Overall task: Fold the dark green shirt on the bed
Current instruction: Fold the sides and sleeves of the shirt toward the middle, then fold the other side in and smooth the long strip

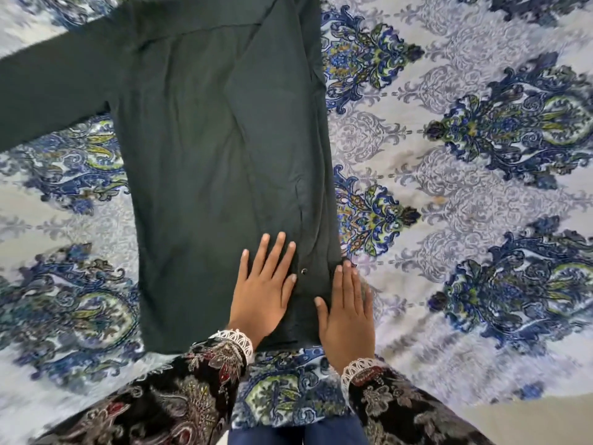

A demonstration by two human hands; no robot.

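The dark green shirt (205,149) lies flat on the bed, its hem toward me. Its right side is folded over onto the body, giving a straight right edge, and a sleeve lies down along that fold with a small snap near the cuff. The other sleeve stretches out to the left. My left hand (264,290) rests flat on the shirt near the hem, fingers spread. My right hand (348,313) lies flat on the shirt's lower right corner, partly on the bedspread. Neither hand grips anything.
The bed is covered by a white bedspread (465,194) with blue, green and grey paisley patterns, which extends on all sides of the shirt. My patterned dark sleeves with white lace cuffs reach in from the bottom edge.
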